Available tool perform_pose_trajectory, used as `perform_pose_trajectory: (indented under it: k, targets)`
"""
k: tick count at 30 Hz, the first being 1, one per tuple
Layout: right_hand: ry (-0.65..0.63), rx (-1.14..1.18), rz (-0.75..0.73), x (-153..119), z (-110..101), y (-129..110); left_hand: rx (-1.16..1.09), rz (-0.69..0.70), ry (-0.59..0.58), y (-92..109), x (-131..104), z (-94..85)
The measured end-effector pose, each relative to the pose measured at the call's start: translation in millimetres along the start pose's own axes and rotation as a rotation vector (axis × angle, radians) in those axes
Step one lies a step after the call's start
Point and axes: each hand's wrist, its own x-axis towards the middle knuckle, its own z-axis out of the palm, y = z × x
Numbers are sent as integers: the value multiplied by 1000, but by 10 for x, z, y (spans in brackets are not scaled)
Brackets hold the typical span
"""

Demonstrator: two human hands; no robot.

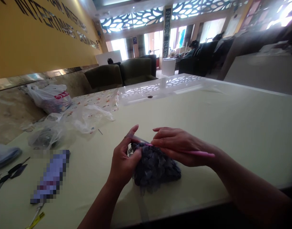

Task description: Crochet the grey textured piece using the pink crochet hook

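Near the front of the table, a dark grey ruffled piece (157, 167) of petal-like flaps is held in my left hand (124, 159). The thumb presses on its upper left side and the index finger points up. A thin greyish strand (142, 139) runs from that finger toward the right hand. Closed around a pink crochet hook (199, 154), my right hand (180, 143) lies over the piece's upper right edge. The hook's front end meets the top of the piece; its exact tip is hard to make out. A translucent strip (143, 206) hangs below the piece toward the table edge.
At left lie keys (11, 174), a blurred-out purple object (52, 176) with a cable, and a clear bag (45, 136) with dark contents. Behind are a crumpled clear bag (92, 117), a white carrier bag (51, 97) and a patterned sheet (98, 99). Chairs (136, 70) stand beyond the table.
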Motion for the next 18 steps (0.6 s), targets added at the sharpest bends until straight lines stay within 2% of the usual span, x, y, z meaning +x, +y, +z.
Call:
perform_pose_trajectory:
  k: [3,5,7,9,11,14,18]
  targets:
    - [17,-225,-16,25,126,-6,87,72,47,6,-17,50]
    - [82,-421,2,34,263,-12,81,74,80,-6,-30,90]
    - [185,-587,20,36,402,-26,-24,3,82,-30,-40,130]
    - [289,-655,36,32,505,-44,-211,-127,41,-58,-42,156]
    - [357,-656,24,22,551,-48,-415,-272,-29,-75,-31,160]
    - [370,-580,-75,3,530,-7,-626,-445,-149,-65,-4,123]
    - [352,-346,-152,-6,434,82,-749,-505,-233,-24,33,44]
